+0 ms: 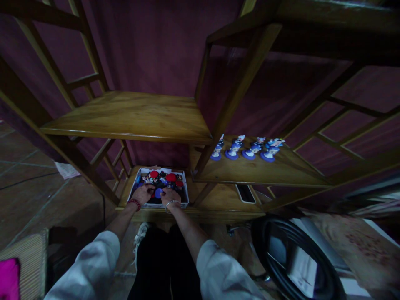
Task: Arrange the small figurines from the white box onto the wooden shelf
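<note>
A white cardboard box [186,192] on the low shelf is filled with small figurines, some with red round bases [171,177]. Both hands reach into it from the front. My right hand [171,196] has its fingers closed at the edge of a figurine's purple round base [159,193]. On the other side of that base, my left hand [142,194] is closed over the box's left part; whatever lies in its fingers is too dark and small to make out. Several figurines on purple bases [232,154] stand in rows on the higher shelf to the right.
A wooden upper shelf board [131,114] overhangs the box, and a slanting post [231,91] divides the unit. A phone-like white-framed object [245,193] lies on the low shelf. Coiled black hose [259,246] sits on the floor at right, a woven seat [31,254] at left.
</note>
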{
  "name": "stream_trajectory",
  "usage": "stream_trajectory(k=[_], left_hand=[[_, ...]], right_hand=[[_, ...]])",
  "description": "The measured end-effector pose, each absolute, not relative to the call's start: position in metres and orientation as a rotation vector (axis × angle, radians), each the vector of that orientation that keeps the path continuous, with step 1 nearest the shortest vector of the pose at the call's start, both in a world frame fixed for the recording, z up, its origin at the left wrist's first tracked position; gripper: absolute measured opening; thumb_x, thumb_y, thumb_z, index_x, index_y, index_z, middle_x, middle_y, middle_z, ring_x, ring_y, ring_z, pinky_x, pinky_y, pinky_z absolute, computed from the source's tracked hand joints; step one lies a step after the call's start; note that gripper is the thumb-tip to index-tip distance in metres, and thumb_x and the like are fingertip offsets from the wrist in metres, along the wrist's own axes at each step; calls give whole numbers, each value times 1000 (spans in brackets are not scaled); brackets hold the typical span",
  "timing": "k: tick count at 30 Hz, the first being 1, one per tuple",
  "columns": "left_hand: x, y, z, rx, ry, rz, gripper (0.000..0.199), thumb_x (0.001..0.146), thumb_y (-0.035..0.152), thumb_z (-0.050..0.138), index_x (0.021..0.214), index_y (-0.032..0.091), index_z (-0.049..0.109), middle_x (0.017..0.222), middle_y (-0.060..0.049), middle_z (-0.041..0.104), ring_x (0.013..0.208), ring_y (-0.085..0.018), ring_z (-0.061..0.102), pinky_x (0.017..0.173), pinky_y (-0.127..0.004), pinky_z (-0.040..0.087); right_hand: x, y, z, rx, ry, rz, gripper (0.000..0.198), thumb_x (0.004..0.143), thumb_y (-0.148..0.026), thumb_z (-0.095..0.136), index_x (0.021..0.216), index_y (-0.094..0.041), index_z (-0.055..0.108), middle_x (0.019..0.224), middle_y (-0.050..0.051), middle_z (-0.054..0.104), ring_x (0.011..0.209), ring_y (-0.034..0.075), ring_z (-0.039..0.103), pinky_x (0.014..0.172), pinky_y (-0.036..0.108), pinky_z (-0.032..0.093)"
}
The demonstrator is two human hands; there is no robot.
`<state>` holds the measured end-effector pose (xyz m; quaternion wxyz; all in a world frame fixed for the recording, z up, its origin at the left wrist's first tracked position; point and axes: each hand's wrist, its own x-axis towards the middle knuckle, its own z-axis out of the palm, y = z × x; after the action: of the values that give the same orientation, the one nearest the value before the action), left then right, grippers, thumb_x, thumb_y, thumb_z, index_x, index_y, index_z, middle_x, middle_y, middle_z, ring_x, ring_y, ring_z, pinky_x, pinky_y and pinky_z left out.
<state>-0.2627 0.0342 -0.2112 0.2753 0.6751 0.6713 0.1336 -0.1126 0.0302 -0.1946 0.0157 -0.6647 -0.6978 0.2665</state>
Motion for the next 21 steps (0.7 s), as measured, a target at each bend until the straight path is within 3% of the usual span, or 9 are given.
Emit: stream_trajectory(k=[5,11,17,21], left_hand=[[-259,27,-202,1917,1758,262,32,74,33,46,103,27,58,108,1,59,93,-15,56,82,-23,41],[-252,26,-201,2012,1615,242,52,69,37,53,119,23,46,117,-2,54,102,-18,52,86,-24,39],[-241,25,-206,2021,1626,266,46,69,26,53,115,19,49,112,-6,57,102,-17,52,87,-24,38],[-242,24,-205,1912,1748,219,44,72,31,51,114,21,49,105,-6,61,95,-18,56,81,-25,41]], right_hand=[[-113,30,-196,-2052,-2163,823,28,79,-33,38,95,-27,61,101,2,63,93,18,57,73,27,42],[-112,31,-194,-2055,-2129,902,30,79,-35,39,99,-27,60,104,2,62,94,18,57,74,26,41],[-110,30,-194,-1989,-2156,921,32,79,-36,39,99,-24,60,107,3,61,97,18,56,77,26,41],[-109,31,-195,-1965,-2224,909,32,82,-28,34,99,-22,61,107,4,61,95,17,57,75,25,42]])
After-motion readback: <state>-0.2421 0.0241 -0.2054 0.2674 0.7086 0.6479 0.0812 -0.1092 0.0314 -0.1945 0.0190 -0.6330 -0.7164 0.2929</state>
